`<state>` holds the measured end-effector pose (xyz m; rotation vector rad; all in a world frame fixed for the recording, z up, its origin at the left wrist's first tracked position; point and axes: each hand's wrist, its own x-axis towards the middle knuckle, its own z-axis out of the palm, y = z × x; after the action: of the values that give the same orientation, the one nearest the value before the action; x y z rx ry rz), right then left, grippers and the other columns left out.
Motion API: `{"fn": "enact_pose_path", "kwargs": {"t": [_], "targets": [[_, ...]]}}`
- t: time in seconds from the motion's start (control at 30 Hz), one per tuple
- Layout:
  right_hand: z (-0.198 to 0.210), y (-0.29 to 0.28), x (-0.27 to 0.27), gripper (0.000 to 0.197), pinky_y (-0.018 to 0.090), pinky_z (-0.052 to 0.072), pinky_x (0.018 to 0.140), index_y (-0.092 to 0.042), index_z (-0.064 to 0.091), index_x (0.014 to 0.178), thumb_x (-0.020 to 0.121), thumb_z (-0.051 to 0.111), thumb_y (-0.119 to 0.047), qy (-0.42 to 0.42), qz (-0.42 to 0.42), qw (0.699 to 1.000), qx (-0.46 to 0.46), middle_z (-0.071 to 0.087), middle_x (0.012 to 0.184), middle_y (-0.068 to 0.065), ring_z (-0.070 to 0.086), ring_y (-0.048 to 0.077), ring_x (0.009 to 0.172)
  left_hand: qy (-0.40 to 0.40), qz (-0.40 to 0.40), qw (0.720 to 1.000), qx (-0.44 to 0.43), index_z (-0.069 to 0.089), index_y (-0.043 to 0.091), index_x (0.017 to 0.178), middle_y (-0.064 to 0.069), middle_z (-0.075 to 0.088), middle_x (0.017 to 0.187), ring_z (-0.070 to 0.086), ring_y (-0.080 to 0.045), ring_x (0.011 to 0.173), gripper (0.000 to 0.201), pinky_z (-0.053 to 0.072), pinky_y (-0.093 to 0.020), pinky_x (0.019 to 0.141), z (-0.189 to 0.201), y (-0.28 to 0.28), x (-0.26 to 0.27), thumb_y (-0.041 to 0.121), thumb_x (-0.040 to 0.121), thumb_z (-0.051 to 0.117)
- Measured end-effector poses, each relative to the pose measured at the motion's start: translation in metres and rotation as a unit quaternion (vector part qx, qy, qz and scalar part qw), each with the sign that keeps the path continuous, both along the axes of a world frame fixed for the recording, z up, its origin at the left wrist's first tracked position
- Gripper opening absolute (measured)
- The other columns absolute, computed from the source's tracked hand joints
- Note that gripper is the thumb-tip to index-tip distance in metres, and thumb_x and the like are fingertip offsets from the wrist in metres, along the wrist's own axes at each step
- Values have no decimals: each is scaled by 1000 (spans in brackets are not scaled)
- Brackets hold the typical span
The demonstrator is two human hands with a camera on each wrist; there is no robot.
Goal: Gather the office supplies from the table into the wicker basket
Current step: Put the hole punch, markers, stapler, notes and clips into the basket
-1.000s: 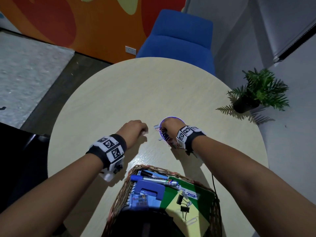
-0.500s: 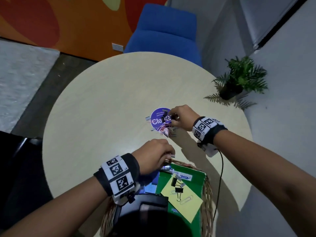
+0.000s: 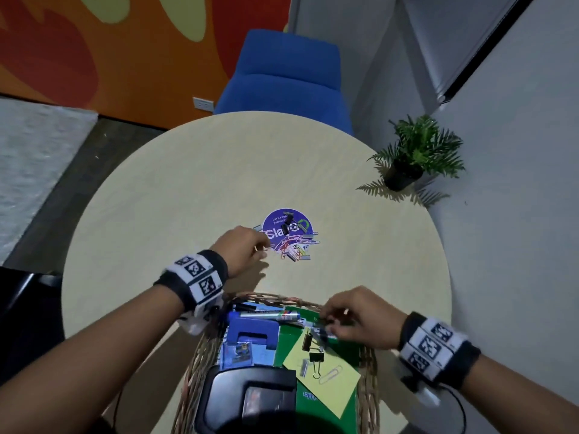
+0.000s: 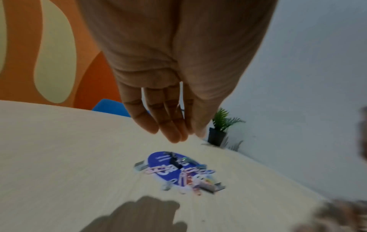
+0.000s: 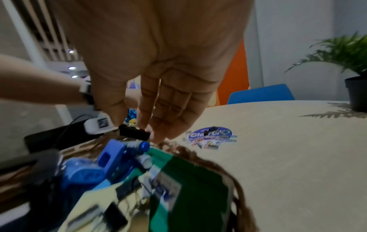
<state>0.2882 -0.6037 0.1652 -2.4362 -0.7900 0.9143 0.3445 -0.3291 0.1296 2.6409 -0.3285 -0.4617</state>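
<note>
The wicker basket stands at the table's near edge and holds a blue marker, a blue punch, a green pad and a yellow note with binder clips on it. My right hand hovers over the basket's far rim, and its thumb and forefinger pinch a black binder clip. A pile of paper clips and binder clips lies on a round purple sticker mid-table. Just left of the pile my left hand hovers with straight fingers, holding nothing I can make out.
A potted plant stands at the table's right edge by the grey wall. A blue chair is behind the far side of the round table. A black device covers the basket's near end.
My left hand went from the basket back out to the clip pile. My right hand left the pile and came over the basket with a black binder clip.
</note>
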Motion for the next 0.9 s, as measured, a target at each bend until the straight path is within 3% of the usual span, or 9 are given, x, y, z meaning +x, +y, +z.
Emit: {"fn": "enact_pose_path", "kwargs": {"t": [0.17, 0.33, 0.53, 0.63, 0.7, 0.83, 0.9], "targets": [[-14, -8, -11, 29, 24, 46, 76, -29, 65, 106, 82, 60, -45, -45, 63, 997, -26, 68, 103, -10, 60, 8, 91, 8, 43, 998, 41, 63, 13, 114, -9, 66, 112, 61, -27, 101, 29, 48, -35, 86, -28, -1, 50, 23, 88, 60], [-21, -20, 22, 37, 24, 51, 80, -28, 66, 105, 82, 52, -53, -65, -59, 996, 23, 67, 104, -13, 61, 4, 92, -1, 44, 998, 48, 58, 12, 120, -13, 59, 118, 58, -32, 106, 37, 48, -39, 89, -56, -30, 82, 25, 87, 63], [-59, -25, 72, 20, 36, 53, 85, -17, 70, 103, 85, 66, -26, -64, -172, 983, -13, 71, 100, 2, 64, 15, 90, 10, 23, 999, 43, 60, 10, 113, -15, 58, 115, 57, -34, 105, 32, 47, -36, 86, -73, -53, 99, 22, 84, 66], [-71, -12, 91, 23, 30, 48, 88, -14, 68, 108, 85, 64, -19, -63, -151, 985, -54, 69, 109, 4, 63, 20, 99, 13, 13, 998, 55, 62, 8, 105, -16, 61, 111, 58, -34, 101, 23, 46, -35, 82, -76, -56, 104, 15, 83, 65], [-75, 0, 99, 25, 32, 46, 88, -17, 66, 110, 86, 61, -21, -81, -108, 988, -80, 67, 113, 1, 61, 21, 104, 14, 12, 998, 64, 63, 6, 102, -16, 64, 110, 59, -35, 101, 20, 47, -37, 81, -76, -56, 106, 11, 83, 63], [-83, 27, 111, 20, 38, 51, 81, -18, 67, 100, 84, 59, -27, -133, -66, 982, -114, 65, 107, 3, 61, 26, 97, -1, 23, 998, 50, 62, 8, 111, -14, 65, 114, 59, -33, 106, 26, 47, -38, 86, -65, -49, 105, 16, 86, 63], [-88, 37, 114, 17, 36, 52, 76, -19, 66, 94, 82, 58, -28, -150, -66, 980, -117, 65, 101, 3, 61, 26, 92, -15, 26, 999, 30, 62, 10, 109, -12, 66, 111, 59, -31, 105, 24, 47, -38, 85, -53, -40, 101, 17, 86, 63]]}}
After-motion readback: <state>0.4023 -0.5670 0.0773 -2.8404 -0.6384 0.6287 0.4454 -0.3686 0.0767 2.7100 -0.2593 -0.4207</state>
